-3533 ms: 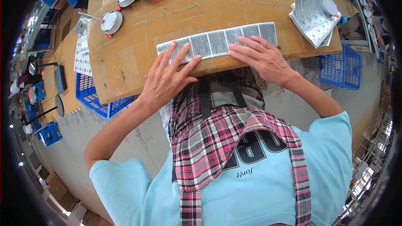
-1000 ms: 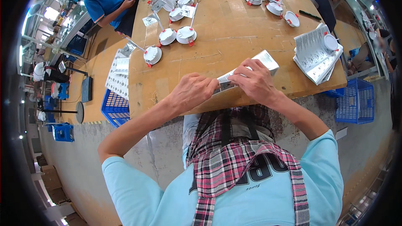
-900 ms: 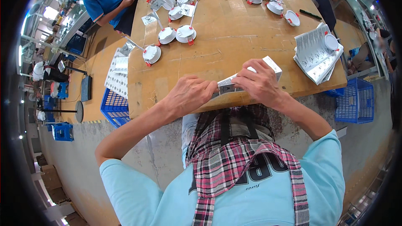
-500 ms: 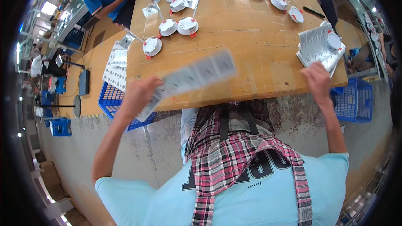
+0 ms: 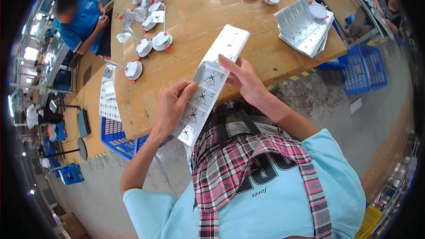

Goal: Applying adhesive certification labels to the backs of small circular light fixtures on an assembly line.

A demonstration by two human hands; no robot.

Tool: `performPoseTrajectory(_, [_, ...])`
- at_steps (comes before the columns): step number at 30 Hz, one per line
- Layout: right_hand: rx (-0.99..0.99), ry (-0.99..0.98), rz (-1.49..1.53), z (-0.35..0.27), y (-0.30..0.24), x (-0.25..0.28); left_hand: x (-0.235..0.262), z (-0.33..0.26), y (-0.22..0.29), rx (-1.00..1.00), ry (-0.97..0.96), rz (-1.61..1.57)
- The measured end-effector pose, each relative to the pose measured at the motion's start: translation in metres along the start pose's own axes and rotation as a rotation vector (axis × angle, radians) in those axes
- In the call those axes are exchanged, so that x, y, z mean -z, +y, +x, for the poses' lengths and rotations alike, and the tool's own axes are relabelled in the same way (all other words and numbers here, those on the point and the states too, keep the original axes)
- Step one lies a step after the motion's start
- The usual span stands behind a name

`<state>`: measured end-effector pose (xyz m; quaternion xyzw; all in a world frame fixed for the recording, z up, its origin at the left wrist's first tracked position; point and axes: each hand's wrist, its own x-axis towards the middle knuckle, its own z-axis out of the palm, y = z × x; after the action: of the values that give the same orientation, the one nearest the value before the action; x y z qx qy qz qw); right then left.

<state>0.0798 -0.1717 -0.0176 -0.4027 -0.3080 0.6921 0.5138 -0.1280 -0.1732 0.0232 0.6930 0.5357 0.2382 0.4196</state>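
The long white strip of labels (image 5: pixel 210 84) was held tilted above the near edge of the wooden table (image 5: pixel 199 22). Half a second before, only the left hand (image 5: pixel 171 106) held it and the right hand (image 5: pixel 243 79) reached toward the stack of sheets (image 5: pixel 301 26); now both hands were closed on the strip, left at its lower part, right near the middle. Round white lamps (image 5: pixel 152 42) lay farther on the table. A blue crate (image 5: pixel 363 68) stood on the floor at right.
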Motion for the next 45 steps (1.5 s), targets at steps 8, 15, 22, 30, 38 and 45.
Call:
performPoseTrajectory(8, [-0.021,0.007,0.376,0.033,0.005,0.025,0.008,0.005,-0.002,0.034,-0.092,-0.079])
performPoseTrajectory(15, [-0.016,-0.041,0.326,0.047,0.021,0.065,0.02,0.005,-0.012,-0.011,-0.185,-0.074])
performPoseTrajectory(22, [0.628,-0.062,-0.907,0.034,-0.076,0.027,0.038,-0.001,-0.015,-0.216,-0.216,0.289])
performPoseTrajectory(30, [0.098,-0.631,-1.417,0.012,-0.091,-0.019,0.033,0.037,0.029,-0.394,-0.417,0.265])
performPoseTrajectory(38, [0.134,-0.433,-1.332,-0.004,-0.104,0.006,0.066,0.02,0.019,-0.406,-0.262,0.646])
performPoseTrajectory(45, [0.401,0.245,-1.463,-0.006,-0.102,0.038,0.062,0.017,-0.039,-0.166,0.211,-0.34])
